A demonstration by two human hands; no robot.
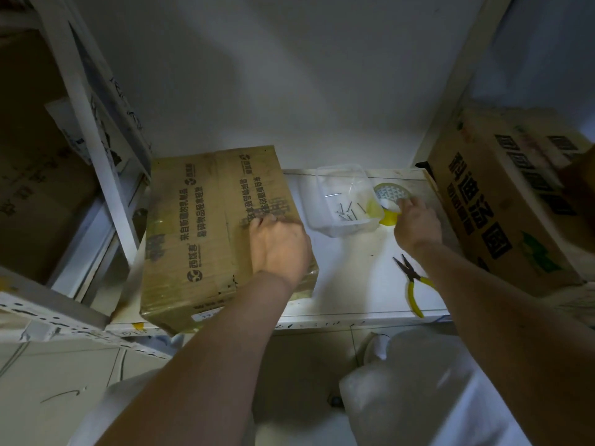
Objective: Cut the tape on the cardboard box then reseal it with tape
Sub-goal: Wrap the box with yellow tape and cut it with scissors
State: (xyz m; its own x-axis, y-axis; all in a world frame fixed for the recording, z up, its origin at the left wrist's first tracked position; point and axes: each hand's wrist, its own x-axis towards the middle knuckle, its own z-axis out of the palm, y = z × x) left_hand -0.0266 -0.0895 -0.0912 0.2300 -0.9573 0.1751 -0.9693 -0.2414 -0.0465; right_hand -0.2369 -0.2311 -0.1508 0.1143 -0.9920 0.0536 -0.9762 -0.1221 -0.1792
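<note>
A brown printed cardboard box (206,233) lies at the white shelf's (347,284) left end, overhanging its front edge. The left hand (280,249) rests on the box top, fingers curled. The right hand (418,223) touches a yellowish tape roll (391,193) near the shelf's back right corner; its grip cannot be told.

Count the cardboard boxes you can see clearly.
2: one cardboard box under the left hand, another box at far right. Dim shelves at left may hide more.

box (206,233): matt cardboard | tub (344,201): clear plastic | pliers (410,278): metal
</note>
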